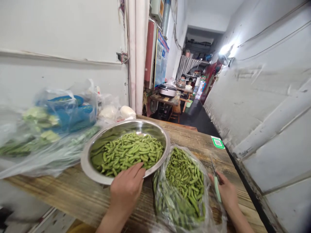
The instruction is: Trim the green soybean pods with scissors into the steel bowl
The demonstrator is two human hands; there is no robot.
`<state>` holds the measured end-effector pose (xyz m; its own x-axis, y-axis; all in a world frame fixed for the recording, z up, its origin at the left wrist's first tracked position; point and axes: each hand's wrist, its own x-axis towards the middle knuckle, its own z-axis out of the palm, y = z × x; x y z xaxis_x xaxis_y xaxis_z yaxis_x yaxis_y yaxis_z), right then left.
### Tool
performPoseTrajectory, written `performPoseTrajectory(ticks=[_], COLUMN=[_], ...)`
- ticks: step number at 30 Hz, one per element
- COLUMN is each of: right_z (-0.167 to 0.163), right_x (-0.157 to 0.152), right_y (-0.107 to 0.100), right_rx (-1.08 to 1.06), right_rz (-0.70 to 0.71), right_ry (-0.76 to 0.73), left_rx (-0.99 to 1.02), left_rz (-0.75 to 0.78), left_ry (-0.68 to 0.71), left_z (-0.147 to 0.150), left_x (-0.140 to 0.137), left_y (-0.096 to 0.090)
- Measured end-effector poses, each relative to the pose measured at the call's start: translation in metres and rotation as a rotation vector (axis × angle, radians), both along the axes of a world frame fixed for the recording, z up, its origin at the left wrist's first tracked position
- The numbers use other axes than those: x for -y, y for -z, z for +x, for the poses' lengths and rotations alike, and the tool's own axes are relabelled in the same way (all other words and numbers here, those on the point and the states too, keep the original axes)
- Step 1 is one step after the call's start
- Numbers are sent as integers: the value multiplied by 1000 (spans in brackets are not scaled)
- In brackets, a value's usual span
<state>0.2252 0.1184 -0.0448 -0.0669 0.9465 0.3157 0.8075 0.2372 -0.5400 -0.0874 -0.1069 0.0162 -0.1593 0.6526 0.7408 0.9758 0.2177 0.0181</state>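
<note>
A wide stainless steel bowl (88,166) holds a heap of green soybean pods (132,150). My left hand (127,186) lies over the bowl's near rim, fingers together and curled across it; the thumb is out of sight. To the right of the bowl, a clear plastic bag (167,207) lies open, filled with more green pods (186,178). Beyond the bag, my right hand (227,191) grips scissors with pale green handles (217,189), the blades pointing away from me. All of this rests on a wooden table (194,136).
Clear bags with vegetables (41,119) and a blue item (73,111) crowd the table's left side. A green-and-white QR card (218,142) lies near the right edge. Farther off stand a small table with a cooking appliance (167,90) and a green bin (189,103). White walls flank the table.
</note>
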Motion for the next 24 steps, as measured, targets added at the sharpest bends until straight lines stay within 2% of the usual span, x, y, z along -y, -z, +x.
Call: performPoseTrajectory(ticks=[4,7,10,14,17,19,22,24], right_z=[1,-2,-5,-6,-6,-7,-10,-11], right_x=[4,8,9,5,1,0,0,1], right_y=[-8,-12,-9,2,9,12,14,14], right_rx=[1,-15,-18,17,2,-3,-10,-17], right_rz=[44,76,98,53,48,78,100,109], right_ry=[-10,-23,-56,-54,-59,-79,-91,-84], left_rx=[49,63,73,103,92,72,29,-44], left_rz=[-35,-81,-145,-202,-256,-307,-353,-376], left_ry=[-14,-16,13,42,103,208,351,365], left_z=[-4,-6,-4,1,-1,-10,-31,-44], left_x=[-6,-4,0,6,12,17,14,3], left_y=[-20,-25,-20,-7,-6,-14,-36,-49])
